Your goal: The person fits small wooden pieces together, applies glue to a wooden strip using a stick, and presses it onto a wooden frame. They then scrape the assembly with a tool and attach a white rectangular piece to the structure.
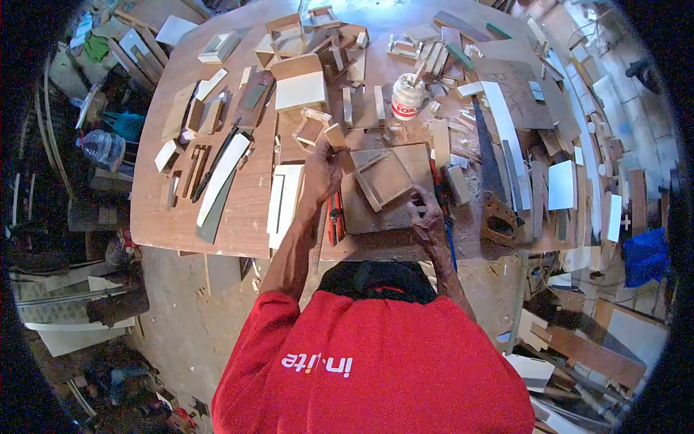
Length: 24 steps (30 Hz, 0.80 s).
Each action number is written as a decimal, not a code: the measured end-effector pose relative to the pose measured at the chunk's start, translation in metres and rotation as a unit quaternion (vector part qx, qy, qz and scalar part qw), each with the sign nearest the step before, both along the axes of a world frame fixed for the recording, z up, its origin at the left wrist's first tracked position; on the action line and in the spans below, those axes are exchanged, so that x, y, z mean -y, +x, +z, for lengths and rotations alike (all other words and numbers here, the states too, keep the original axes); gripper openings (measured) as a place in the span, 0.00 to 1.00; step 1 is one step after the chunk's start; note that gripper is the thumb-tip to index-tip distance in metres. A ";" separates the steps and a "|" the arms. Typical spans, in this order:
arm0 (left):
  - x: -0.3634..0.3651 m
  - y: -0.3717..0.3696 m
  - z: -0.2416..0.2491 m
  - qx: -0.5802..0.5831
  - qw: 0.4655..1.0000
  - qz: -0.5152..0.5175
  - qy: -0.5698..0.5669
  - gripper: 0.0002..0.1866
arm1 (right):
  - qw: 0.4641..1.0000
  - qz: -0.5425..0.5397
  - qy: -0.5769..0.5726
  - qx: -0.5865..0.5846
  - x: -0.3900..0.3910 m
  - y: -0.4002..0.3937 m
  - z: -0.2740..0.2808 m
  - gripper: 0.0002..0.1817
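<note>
My left hand is closed on a small flat wooden piece, held up beside a shallow wooden box. My right hand has its fingertips closed on the lower right corner of this box, which is turned at an angle over a brown wooden board. A red utility knife lies next to my left wrist. Past my left hand sits a small open wooden frame. A white glue jar with a red label stands farther back, a stick or brush in its mouth.
Several small wooden boxes and offcuts cover the back of the table. A handsaw lies on the right beside long white strips. At left are a white strip and dark thin tools. Scrap boards crowd the floor on both sides.
</note>
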<state>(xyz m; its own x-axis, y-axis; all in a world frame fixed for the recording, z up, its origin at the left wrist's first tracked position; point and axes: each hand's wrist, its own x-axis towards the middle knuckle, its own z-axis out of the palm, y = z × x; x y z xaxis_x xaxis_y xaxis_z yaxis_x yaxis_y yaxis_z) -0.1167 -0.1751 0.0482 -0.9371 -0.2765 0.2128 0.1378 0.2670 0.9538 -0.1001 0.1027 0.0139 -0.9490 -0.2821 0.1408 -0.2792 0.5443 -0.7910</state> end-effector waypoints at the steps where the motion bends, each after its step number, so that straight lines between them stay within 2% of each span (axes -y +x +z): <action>1: -0.005 -0.007 -0.004 0.035 0.999 0.008 0.008 0.09 | 1.000 -0.013 -0.004 0.014 -0.002 0.000 0.001 0.19; 2: -0.006 -0.011 -0.007 -0.006 0.999 0.010 -0.036 0.09 | 1.000 -0.016 -0.005 0.014 -0.005 -0.001 0.001 0.19; 3: -0.008 -0.013 -0.011 -0.005 0.999 0.006 -0.037 0.09 | 1.000 -0.011 -0.008 0.003 -0.008 -0.002 0.002 0.19; 5: -0.013 -0.013 -0.016 0.003 0.992 0.039 -0.120 0.13 | 1.000 -0.009 -0.011 -0.003 -0.013 -0.002 -0.002 0.19; 7: -0.008 -0.020 -0.037 0.003 0.994 0.030 -0.101 0.15 | 0.999 -0.022 -0.030 0.012 -0.016 -0.004 -0.009 0.19; 12: -0.015 -0.022 -0.037 -0.030 0.999 0.018 -0.041 0.17 | 0.999 -0.018 -0.035 0.005 -0.022 -0.011 -0.023 0.19; 15: -0.020 -0.018 -0.029 -0.021 0.996 0.024 -0.080 0.17 | 0.998 -0.015 -0.048 0.025 -0.021 -0.012 -0.012 0.20; 17: -0.019 -0.016 -0.029 0.035 0.988 0.035 -0.148 0.16 | 0.997 -0.016 -0.052 0.047 -0.020 -0.013 -0.008 0.21; 20: -0.016 -0.015 -0.031 0.045 0.978 0.035 -0.199 0.16 | 0.999 -0.010 -0.052 -0.001 -0.021 -0.015 -0.015 0.21; 23: -0.021 -0.017 -0.023 0.014 0.985 0.019 -0.169 0.17 | 0.999 -0.002 -0.039 -0.008 -0.019 -0.016 -0.014 0.21; 24: -0.023 -0.017 -0.019 0.015 0.985 0.019 -0.170 0.17 | 0.999 0.001 -0.045 0.028 -0.018 -0.015 -0.011 0.21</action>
